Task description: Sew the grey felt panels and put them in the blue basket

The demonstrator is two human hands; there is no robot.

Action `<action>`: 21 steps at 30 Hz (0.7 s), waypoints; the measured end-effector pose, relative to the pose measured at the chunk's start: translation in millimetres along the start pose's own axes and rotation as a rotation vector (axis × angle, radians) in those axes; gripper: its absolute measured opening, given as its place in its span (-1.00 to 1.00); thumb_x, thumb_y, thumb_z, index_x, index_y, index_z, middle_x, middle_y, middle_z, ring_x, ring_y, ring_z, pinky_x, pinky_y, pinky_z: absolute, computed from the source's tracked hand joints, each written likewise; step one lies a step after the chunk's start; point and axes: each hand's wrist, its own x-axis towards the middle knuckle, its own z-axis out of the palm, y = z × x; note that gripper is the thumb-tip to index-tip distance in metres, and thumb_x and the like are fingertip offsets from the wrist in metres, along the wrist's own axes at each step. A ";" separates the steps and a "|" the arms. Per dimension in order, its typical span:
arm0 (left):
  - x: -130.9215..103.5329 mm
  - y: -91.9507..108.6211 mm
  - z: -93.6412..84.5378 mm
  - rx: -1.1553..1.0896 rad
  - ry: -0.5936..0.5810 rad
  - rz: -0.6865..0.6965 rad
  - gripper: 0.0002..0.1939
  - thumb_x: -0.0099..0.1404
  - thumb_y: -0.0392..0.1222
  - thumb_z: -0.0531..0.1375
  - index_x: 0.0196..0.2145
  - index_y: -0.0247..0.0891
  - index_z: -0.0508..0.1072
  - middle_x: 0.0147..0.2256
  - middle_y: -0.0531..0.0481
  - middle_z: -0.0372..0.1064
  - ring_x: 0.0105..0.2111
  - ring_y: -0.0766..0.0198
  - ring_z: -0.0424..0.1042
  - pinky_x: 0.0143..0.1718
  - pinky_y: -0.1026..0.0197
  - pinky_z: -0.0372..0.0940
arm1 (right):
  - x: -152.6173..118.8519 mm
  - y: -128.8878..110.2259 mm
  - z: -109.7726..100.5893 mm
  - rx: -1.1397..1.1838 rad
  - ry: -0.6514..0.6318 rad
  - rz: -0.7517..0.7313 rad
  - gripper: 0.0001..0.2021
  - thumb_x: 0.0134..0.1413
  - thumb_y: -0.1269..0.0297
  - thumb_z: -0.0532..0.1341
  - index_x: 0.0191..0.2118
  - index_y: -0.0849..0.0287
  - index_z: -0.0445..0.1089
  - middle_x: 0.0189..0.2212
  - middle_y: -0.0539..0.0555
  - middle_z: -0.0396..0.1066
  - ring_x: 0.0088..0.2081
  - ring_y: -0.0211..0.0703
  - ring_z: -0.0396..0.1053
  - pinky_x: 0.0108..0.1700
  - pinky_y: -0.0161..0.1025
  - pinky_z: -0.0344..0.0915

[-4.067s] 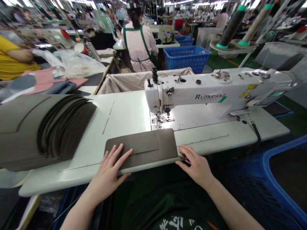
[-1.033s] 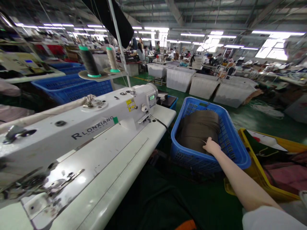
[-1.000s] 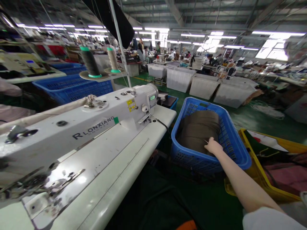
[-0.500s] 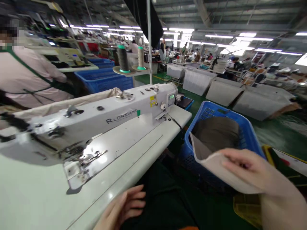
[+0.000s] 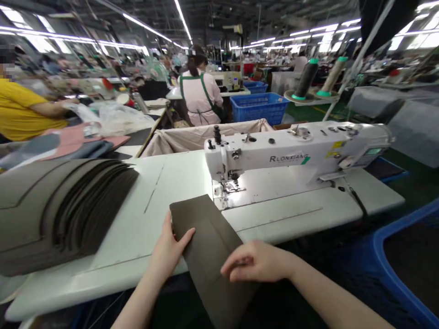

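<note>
A dark olive-grey fabric panel lies partly on the white sewing table and hangs over its front edge. My left hand grips the panel's left edge, thumb on top. Over the panel's right side is my right hand, its fingers curled; whether they pinch the fabric or something small is unclear. Just beyond the panel's top corner is the needle area of a white sewing machine. A thick stack of similar panels sits on the left of the table.
A blue crate stands low at the right. Behind the machine is a cloth-lined bin. Two thread cones stand at the back right. A person in pink and a person in yellow are further back.
The view has swung left, bringing the stack into sight. My right hand has left the crate and the pale piece it held is not seen there. My left hand, open earlier, now grips the panel.
</note>
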 end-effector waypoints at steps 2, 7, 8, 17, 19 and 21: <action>-0.1 -16.7 -15.2 0.364 0.143 0.167 -0.07 0.24 0.02 0.24 0.36 -0.21 -0.21 0.32 -0.27 -0.16 0.29 -0.19 -0.08 0.26 -0.28 -0.03 | 34.4 11.7 -18.0 -0.220 0.227 0.027 -0.67 0.26 0.11 0.15 0.09 0.01 0.40 0.01 0.00 0.45 -0.03 -0.16 0.42 -0.01 -0.29 0.31; -2.1 -24.7 -13.7 0.684 -0.337 0.474 -0.45 0.46 -0.26 -0.13 0.33 0.07 -0.10 0.33 0.07 -0.14 0.31 0.10 -0.09 0.30 -0.16 -0.06 | 105.4 41.6 -47.8 -0.782 0.448 0.154 -0.50 0.24 0.29 0.11 0.28 -0.03 0.11 0.29 -0.02 0.10 0.10 -0.06 0.33 0.01 -0.14 0.35; -0.6 -23.8 -11.8 0.712 -0.361 0.483 -0.48 0.47 -0.22 -0.11 0.33 0.08 -0.08 0.32 0.08 -0.11 0.31 0.09 -0.08 0.31 -0.17 -0.08 | 111.1 46.1 -50.4 -0.836 0.438 0.178 -0.48 0.23 0.30 0.12 0.28 -0.02 0.10 0.29 -0.01 0.09 0.07 -0.04 0.35 -0.03 -0.14 0.38; 36.8 -6.1 -5.3 0.763 -0.409 0.548 -0.38 0.42 0.05 0.07 0.33 0.01 -0.06 0.27 -0.05 0.01 0.25 0.01 0.03 0.25 -0.15 0.03 | 87.5 67.8 -53.1 -0.916 0.400 0.187 -0.45 0.19 0.36 0.09 0.29 0.00 0.10 0.28 -0.02 0.12 0.11 -0.09 0.31 -0.01 -0.15 0.37; 48.1 1.1 2.3 0.731 -0.445 0.583 -0.39 0.39 0.03 0.10 0.31 -0.07 0.01 0.29 -0.07 -0.03 0.27 0.00 -0.03 0.27 -0.16 -0.02 | 88.1 69.1 -52.5 -0.911 0.413 0.190 -0.46 0.19 0.37 0.10 0.29 0.02 0.11 0.27 0.01 0.13 0.12 -0.09 0.31 0.01 -0.15 0.36; 58.8 7.1 10.9 0.689 -0.479 0.617 -0.42 0.38 0.01 0.12 0.28 -0.12 0.09 0.33 -0.05 -0.13 0.31 0.00 -0.14 0.32 -0.16 -0.12 | 90.4 69.8 -52.2 -0.911 0.417 0.189 -0.46 0.19 0.38 0.10 0.29 0.05 0.11 0.27 0.03 0.14 0.11 -0.08 0.31 0.02 -0.16 0.35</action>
